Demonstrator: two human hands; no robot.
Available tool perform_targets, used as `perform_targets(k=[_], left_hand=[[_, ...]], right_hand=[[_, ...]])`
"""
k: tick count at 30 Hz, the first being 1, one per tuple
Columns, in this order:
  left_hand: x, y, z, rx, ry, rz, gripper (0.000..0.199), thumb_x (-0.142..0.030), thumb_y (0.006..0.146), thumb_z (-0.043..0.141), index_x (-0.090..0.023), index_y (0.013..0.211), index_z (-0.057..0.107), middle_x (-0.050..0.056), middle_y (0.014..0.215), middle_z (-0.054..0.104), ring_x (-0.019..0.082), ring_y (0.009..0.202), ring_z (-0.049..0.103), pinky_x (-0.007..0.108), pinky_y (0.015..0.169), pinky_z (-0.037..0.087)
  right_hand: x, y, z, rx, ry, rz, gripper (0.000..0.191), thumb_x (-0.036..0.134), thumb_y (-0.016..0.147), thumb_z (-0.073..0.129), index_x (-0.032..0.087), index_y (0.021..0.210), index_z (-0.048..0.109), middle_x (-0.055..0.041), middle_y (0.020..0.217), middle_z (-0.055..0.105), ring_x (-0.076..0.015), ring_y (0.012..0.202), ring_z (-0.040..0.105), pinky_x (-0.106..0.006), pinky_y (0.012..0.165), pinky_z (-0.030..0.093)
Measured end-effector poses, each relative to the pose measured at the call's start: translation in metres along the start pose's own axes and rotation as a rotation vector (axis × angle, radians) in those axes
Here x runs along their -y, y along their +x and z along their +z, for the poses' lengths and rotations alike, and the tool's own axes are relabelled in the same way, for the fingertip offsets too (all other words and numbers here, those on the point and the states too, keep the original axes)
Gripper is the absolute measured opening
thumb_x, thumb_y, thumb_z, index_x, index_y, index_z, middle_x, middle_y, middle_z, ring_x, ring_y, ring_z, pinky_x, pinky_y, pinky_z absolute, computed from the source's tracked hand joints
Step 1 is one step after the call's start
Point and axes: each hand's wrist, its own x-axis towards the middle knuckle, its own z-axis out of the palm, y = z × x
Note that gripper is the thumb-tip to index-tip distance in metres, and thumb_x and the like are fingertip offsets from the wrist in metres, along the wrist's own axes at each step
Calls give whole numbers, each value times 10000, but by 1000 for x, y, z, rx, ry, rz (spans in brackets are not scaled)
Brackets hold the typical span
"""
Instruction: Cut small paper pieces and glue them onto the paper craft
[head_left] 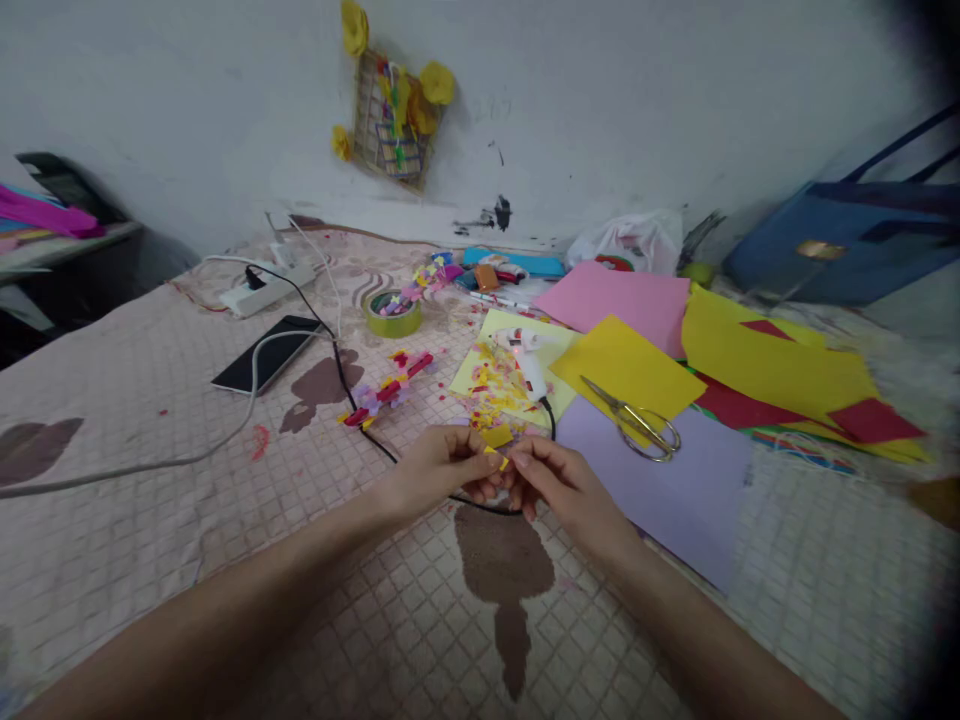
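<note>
Left hand (454, 465) and right hand (559, 482) pinch a small yellow piece (503, 462) on the near side of the glue gun (528, 370).
Each grip is nearly closed, thumb against fingers; fingertips cover its ends, and whether the yellow flap (496, 437) behind joins it cannot be told. Forearms, cut off below, slant inward.

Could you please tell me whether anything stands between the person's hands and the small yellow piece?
Nothing visible does: the left hand pinches the small yellow piece, and the right hand has its fingertips at it. The black cord passes behind both hands.
</note>
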Motion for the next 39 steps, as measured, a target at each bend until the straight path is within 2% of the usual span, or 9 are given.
perform_targets(k=[6, 11, 14, 19, 22, 28, 33, 39], left_hand=[[2, 0, 0, -9, 9, 4, 246, -327, 706, 680, -110, 711, 565, 11, 669, 641, 78, 558, 582, 206, 573, 455], [2, 1, -1, 11, -18, -45, 279, -370, 717, 660, -101, 742, 591, 27, 697, 648, 85, 581, 594, 220, 599, 471], [3, 3, -2, -18, -1, -41, 317, -411, 714, 649, -105, 758, 580, 22, 691, 643, 88, 574, 595, 225, 588, 481], [7, 4, -2, -64, 94, 65, 343, -448, 703, 637, -119, 711, 540, -13, 604, 599, 71, 513, 552, 199, 529, 461], [8, 3, 0, -57, 109, 91, 341, -448, 706, 630, -119, 710, 538, -7, 616, 604, 73, 525, 554, 196, 533, 458], [8, 5, -2, -62, 113, 82, 341, -460, 731, 599, -124, 704, 549, 10, 659, 618, 80, 523, 554, 214, 540, 463], [7, 6, -2, -35, 103, 31, 369, -501, 751, 559, -132, 736, 571, 11, 662, 624, 96, 561, 573, 223, 571, 471], [7, 4, -1, -16, 110, 61, 320, -428, 714, 637, -122, 702, 547, 11, 655, 622, 79, 533, 552, 209, 550, 455]], right_hand=[[-5, 0, 0, -2, -35, -13, 280, 448, 824, 524, 179, 748, 508, 18, 644, 530, -92, 538, 507, -199, 433, 395], [-5, 0, 0, -39, -84, -74, 272, 419, 845, 502, 184, 709, 491, 44, 612, 467, -77, 505, 440, -200, 448, 381], [-4, 1, -1, -68, -100, -93, 274, 412, 846, 503, 181, 699, 485, 49, 606, 442, -71, 493, 417, -198, 443, 373], [-8, 1, 0, -30, -81, -26, 284, 435, 859, 475, 183, 728, 479, 34, 619, 487, -84, 493, 470, -201, 413, 381], [-10, 1, 2, -26, -99, -41, 270, 408, 841, 520, 181, 703, 472, 47, 595, 470, -74, 479, 453, -198, 426, 380], [-9, 4, -2, 5, -53, -8, 316, 471, 838, 482, 174, 736, 512, 19, 658, 536, -87, 513, 512, -211, 451, 417], [-10, 4, -5, -36, -85, -2, 333, 481, 834, 486, 174, 707, 508, 24, 626, 526, -85, 492, 497, -213, 444, 403], [-8, 3, -1, -21, -94, -30, 338, 490, 849, 459, 183, 711, 491, 24, 631, 512, -90, 499, 485, -214, 443, 397]])
